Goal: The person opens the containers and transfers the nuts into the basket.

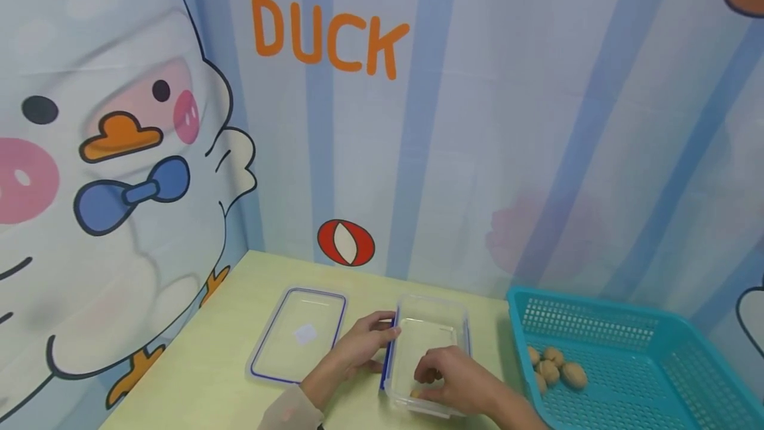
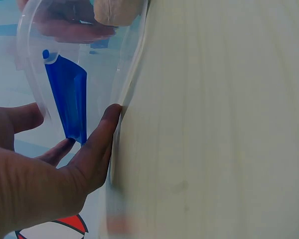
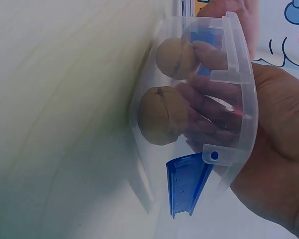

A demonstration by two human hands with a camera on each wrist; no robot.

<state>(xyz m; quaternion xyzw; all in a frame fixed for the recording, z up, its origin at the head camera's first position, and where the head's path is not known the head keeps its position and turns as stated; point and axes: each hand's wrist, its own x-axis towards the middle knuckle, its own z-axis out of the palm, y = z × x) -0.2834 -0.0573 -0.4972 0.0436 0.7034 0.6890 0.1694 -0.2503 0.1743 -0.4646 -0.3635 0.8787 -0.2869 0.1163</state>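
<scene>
A clear plastic container (image 1: 426, 344) with blue side latches stands on the table. Against its left wall and rim rests my left hand (image 1: 361, 344), its fingers fairly straight, a fingertip near the blue latch (image 2: 67, 97). My right hand (image 1: 462, 380) reaches down inside, fingers bent, thumb and fingertips at a walnut (image 3: 177, 58) on the container floor. A second, larger-looking walnut (image 3: 163, 115) sits beside those fingers. From above, the hand hides most of both walnuts. The wall blurs the exact finger contact.
To the left lies a flat clear lid (image 1: 298, 334) with a blue seal and a white label. On the right stands a turquoise basket (image 1: 674, 330), several walnuts (image 1: 552, 369) grouped at its left side. A printed curtain (image 1: 465, 151) hangs behind the table.
</scene>
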